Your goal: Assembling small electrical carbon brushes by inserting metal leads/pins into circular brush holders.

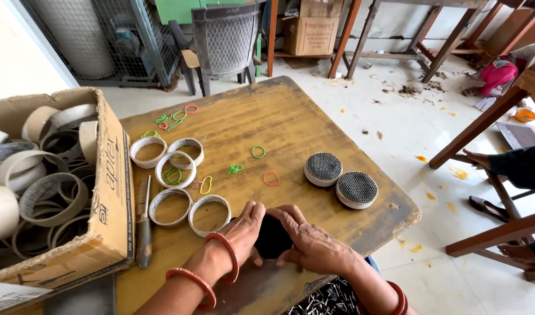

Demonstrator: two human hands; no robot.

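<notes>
A dark round object (272, 236), held at the near edge of the yellow bench (291, 125), is gripped from both sides by the left hand (244, 230) and the right hand (311, 245), fingers curled around it. Just left lie five empty white rings (173, 205) and loose coloured rubber bands (259, 151); two filled rings (342, 179) sit beyond to the right. A cardboard box of rings (107, 192) stands at the far left, a metal tool (144, 227) beside it.

Head view, steeply down, close above table (314, 122)

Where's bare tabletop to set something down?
Far end of the table, beyond the rubber bands, is bare. Crowded: empty rings by the cardboard box, two filled discs at right, both hands on a dark object.
</notes>
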